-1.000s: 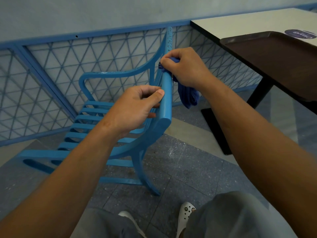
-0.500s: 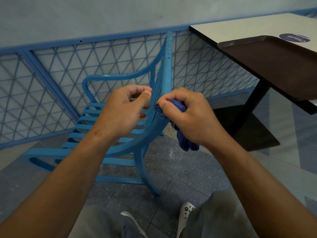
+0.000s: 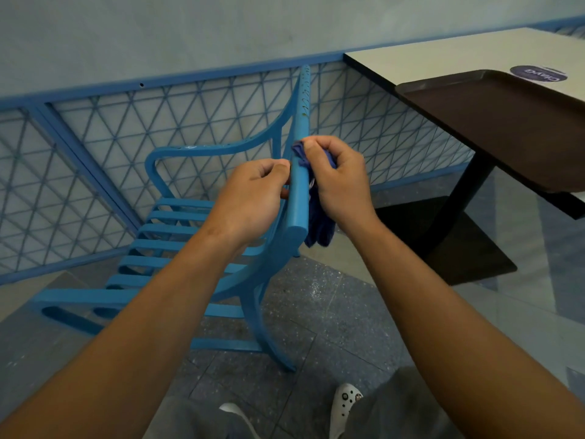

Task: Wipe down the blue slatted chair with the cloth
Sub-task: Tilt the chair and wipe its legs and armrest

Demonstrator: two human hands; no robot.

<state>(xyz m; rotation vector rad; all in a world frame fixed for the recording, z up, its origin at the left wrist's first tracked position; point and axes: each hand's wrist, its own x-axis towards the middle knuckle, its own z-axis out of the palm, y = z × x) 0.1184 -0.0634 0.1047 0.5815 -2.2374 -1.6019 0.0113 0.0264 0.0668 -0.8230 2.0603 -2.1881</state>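
Blue chair [image 3: 299, 198] rail between hands; right hand [image 3: 343, 182] grips cloth [image 3: 319, 229].

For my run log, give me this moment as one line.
right hand: presses cloth on chair back | left hand: grips back

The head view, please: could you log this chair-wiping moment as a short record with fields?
chair: blue slatted chair, seen from behind its backrest
cloth: dark blue cloth, bunched against the backrest's top rail, tail hanging
right hand: right hand grips the cloth
left hand: left hand holds the rail
nearby: table carrying a brown tray
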